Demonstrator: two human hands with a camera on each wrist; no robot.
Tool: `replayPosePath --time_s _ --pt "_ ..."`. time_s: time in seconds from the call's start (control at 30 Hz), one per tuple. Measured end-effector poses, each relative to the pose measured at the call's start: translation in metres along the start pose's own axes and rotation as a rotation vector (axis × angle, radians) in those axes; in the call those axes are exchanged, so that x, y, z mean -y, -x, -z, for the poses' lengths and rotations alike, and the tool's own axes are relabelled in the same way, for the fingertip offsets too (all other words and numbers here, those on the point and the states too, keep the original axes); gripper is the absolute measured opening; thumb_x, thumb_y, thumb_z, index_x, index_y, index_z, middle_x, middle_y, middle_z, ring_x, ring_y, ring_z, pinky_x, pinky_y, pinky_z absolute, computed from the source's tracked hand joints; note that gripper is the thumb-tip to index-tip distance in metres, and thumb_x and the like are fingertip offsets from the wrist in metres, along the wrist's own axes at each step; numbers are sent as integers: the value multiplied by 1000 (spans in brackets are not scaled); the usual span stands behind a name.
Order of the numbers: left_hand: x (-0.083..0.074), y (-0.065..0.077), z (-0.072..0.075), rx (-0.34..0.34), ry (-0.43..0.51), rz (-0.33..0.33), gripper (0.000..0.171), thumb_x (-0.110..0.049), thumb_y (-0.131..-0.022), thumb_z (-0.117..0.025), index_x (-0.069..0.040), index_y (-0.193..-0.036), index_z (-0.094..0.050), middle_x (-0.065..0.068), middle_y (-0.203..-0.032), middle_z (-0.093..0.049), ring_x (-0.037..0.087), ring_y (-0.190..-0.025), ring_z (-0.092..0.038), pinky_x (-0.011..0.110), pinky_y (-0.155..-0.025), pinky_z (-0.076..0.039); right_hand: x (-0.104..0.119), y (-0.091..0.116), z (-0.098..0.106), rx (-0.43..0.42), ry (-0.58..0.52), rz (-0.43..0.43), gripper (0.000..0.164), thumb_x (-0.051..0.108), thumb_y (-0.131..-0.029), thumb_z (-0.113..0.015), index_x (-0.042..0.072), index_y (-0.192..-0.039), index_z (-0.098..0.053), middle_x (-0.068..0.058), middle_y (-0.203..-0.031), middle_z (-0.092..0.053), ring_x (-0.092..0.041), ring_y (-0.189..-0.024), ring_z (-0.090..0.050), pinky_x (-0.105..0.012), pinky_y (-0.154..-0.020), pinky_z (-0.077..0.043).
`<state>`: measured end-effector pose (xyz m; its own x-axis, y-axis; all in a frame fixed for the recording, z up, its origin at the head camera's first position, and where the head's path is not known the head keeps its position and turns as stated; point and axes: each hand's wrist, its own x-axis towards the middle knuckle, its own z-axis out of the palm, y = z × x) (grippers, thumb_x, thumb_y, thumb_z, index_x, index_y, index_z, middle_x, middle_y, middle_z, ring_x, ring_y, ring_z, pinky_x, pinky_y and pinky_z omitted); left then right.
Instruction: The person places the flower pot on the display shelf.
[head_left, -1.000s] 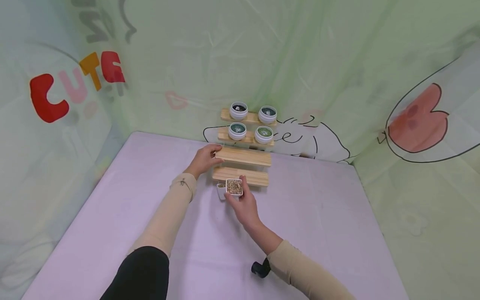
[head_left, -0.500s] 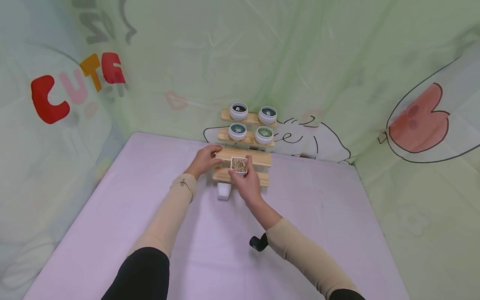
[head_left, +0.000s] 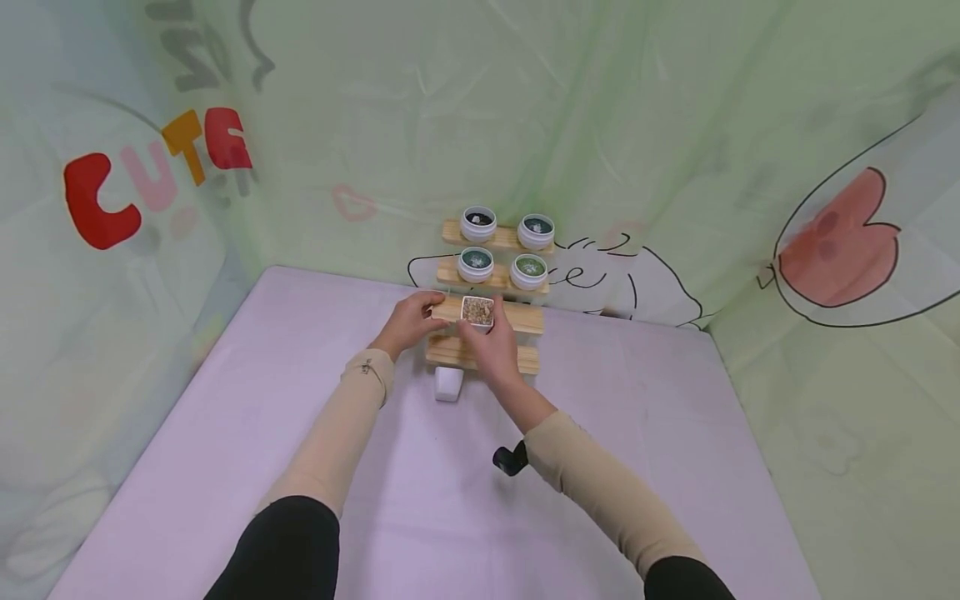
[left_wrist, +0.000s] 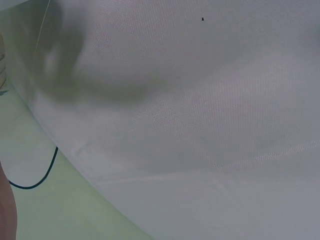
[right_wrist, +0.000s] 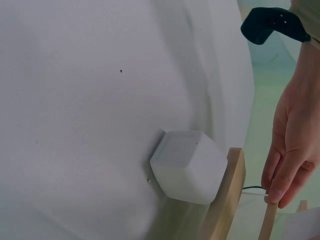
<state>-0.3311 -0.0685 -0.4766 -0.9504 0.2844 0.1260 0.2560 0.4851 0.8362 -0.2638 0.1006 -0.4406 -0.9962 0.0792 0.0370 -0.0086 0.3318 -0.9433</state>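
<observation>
Our right fingers (head_left: 498, 311) clamp a gravel-filled pot (head_left: 477, 311) at the wooden shelf (head_left: 522, 317) our left fingers (head_left: 429, 297) pinch, with four round pots (head_left: 476, 265) shelved far, one white pot (head_left: 448, 384) unshelved near.

"CUTE" lettering (head_left: 156, 198) on curtain (head_left: 360, 100), sleeve marking (head_left: 367, 367) illegible

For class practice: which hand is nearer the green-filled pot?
Right: the right hand is in front, slightly left, of the green-filled pot; the left hand is farther left.
</observation>
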Motion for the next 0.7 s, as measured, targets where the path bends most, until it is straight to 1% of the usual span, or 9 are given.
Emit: replayPosePath --time_s 0.13,0.3,0.5,0.7 --pt "-1 -1 0 -3 -2 11 54 -8 -87 -74 6 -135 -54 18 -141 -50 30 -128 -51 31 -107 -47 2 -6 -2 -10 39 -3 87 26 -90 -69 5 -156 -17 -17 -157 -30 -26 -143 -30 -35 -119 -29" --pt "-2 0 1 -6 -9 21 53 -8 -87 -74 6 -134 -55 18 -140 -51 30 -127 -52 31 -106 -48 2 -13 -6 -11 80 -24 90 30 -89 -71 7 -157 -17 -15 -156 -31 -28 -143 -29 -37 -121 -26" --pt "-4 2 1 -8 -9 18 51 -7 -88 -73 6 -134 -55 19 -140 -51 30 -128 -52 31 -106 -48 1 -16 -9 -4 70 -35 92 30 -89 -71 8 -157 -14 -14 -158 -29 -27 -144 -27 -36 -122 -24" --pt "-4 2 1 -13 -18 2 51 -7 -87 -73 6 -133 -55 19 -139 -52 30 -127 -52 31 -106 -48 1 -19 -10 -8 81 -44 92 30 -90 -71 7 -157 -13 -14 -158 -29 -26 -145 -26 -35 -122 -24"
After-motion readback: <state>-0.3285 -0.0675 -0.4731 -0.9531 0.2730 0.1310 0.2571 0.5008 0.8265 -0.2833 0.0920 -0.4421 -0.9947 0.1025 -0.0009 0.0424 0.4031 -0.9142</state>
